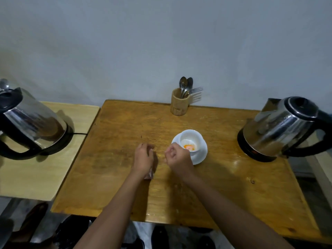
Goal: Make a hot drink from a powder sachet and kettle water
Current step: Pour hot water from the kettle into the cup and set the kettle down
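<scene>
A white cup [190,139] stands on a white saucer [202,153] on the wooden table [224,177]. Orange powder [189,147] lies in the cup's bottom. My right hand [177,158] is curled just left of the cup, touching the saucer's near edge; I cannot see anything in it. My left hand [143,157] rests on the table left of it, fingers closed over a pale sachet [150,174] that peeks out under the wrist. One steel kettle [280,128] sits on its base at the right. Another steel kettle [30,121] sits at the left.
A wooden holder [179,104] with spoons and a fork stands at the table's back edge by the wall. The left kettle rests on a lighter side table [36,173], its cord trailing right. Dark shoes lie on the floor below.
</scene>
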`<state>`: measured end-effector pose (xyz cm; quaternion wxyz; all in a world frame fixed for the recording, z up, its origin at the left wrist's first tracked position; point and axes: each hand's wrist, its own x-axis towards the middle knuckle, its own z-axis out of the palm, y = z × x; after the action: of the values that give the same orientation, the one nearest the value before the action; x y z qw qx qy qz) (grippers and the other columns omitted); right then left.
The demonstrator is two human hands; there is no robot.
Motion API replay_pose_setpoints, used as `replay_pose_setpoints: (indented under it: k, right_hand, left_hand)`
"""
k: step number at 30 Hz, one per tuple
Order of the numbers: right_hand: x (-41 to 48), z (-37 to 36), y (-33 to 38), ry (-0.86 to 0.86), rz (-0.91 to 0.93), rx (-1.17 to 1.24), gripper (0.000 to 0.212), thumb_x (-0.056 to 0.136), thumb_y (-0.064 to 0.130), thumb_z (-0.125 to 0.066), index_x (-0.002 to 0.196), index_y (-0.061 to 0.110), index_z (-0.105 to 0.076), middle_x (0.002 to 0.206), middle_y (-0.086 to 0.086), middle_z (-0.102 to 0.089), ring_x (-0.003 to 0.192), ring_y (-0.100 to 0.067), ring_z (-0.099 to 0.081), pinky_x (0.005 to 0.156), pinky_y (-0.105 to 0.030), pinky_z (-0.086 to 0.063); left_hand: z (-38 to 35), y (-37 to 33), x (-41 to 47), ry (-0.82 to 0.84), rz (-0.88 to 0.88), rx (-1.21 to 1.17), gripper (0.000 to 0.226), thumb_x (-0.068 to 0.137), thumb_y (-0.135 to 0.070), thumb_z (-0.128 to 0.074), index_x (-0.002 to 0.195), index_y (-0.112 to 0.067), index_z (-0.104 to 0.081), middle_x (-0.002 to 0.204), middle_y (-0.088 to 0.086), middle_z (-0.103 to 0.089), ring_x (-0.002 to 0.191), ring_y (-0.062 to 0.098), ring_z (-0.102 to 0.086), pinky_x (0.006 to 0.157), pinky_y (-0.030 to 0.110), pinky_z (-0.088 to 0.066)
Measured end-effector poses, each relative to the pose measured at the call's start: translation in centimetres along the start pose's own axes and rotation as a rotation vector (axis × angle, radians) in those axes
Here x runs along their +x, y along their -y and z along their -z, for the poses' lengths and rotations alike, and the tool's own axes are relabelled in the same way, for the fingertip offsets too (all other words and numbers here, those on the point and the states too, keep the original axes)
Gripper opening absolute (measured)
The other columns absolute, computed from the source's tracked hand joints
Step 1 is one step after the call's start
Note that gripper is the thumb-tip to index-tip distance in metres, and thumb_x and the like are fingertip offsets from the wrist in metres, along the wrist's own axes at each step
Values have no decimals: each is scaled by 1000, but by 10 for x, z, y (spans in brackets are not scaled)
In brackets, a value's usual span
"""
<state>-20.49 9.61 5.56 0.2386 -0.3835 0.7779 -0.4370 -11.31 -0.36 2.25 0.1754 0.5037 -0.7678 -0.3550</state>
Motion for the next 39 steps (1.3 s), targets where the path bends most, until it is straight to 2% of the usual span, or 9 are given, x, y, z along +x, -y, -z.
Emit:
replay_pose_setpoints:
  k: [3, 6, 9, 14, 16, 22, 25, 32, 39]
  right_hand:
    - [13, 67, 13, -242, 57, 95, 20, 89, 12, -55, 74, 25, -53, 69, -15, -67, 66, -27, -64, 60, -36, -51]
    - [21, 143, 12, -531, 88, 172, 6, 91, 16, -54, 87, 19, -56, 85, -8, -66, 81, -19, -61, 64, -19, -47]
    - [20, 215, -5, -839, 23, 188, 13, 94, 23, -50, 102, 15, -57, 103, -4, -60, 86, -5, -55, 67, -6, -44]
    - [10, 299, -52, -1325, -85, 159, 26, 90, 19, -49, 111, 6, -56, 112, -8, -55, 110, -23, -48, 87, -14, -38]
    - [8, 317, -74, -1302, -171, 185, 30, 92, 21, -48, 117, 6, -53, 125, -12, -53, 119, -23, -44, 87, -5, -31]
    - [18, 332, -118, -931, -362, 443, 42, 97, 43, -35, 126, 17, -49, 126, -5, -54, 114, -18, -50, 95, -30, -37]
    - [17, 331, -125, -930, -354, 529, 47, 93, 53, -37, 119, 18, -56, 116, -1, -60, 109, -16, -54, 96, -32, -41]
    - [15, 333, -144, -925, -203, 541, 48, 75, 67, -46, 65, 23, -61, 47, 7, -57, 50, -5, -52, 54, -14, -46]
    - [23, 339, -147, -920, -124, 643, 45, 94, 42, -45, 60, 15, -55, 35, 5, -50, 33, -7, -41, 36, -16, -35]
  left_hand:
    - [-15, -30, -1, 28, -49, -124, 27, 93, -10, -45, 113, 2, -59, 114, 22, -59, 108, 33, -54, 90, 30, -38]
    - [-33, -49, -7, 55, -41, -207, 29, 96, -14, -40, 114, 0, -57, 113, 19, -57, 100, 23, -50, 85, 26, -34]
    - [-49, -54, -7, 28, -19, -243, 29, 96, -17, -38, 104, 0, -60, 104, 21, -59, 95, 27, -52, 81, 31, -37]
    - [-69, -58, -4, -58, 3, -238, 31, 96, -12, -37, 96, 5, -62, 96, 25, -61, 93, 38, -56, 72, 32, -35]
    - [-72, -59, -6, -104, 17, -234, 31, 96, -11, -37, 100, 7, -62, 100, 26, -61, 97, 38, -56, 75, 32, -35]
    - [-89, -65, -18, -288, 102, -193, 33, 97, -17, -35, 101, 5, -60, 104, 26, -60, 97, 38, -55, 76, 33, -33]
    - [-99, -69, -19, -360, 124, -202, 32, 97, -16, -35, 99, 5, -59, 103, 28, -59, 95, 38, -54, 75, 32, -31]
    - [-109, -68, -13, -394, 136, -237, 33, 97, -17, -33, 97, 5, -58, 99, 27, -59, 90, 35, -53, 73, 35, -35]
    - [-115, -66, -10, -403, 184, -251, 33, 97, -19, -32, 95, 2, -57, 97, 24, -61, 91, 37, -55, 73, 37, -39]
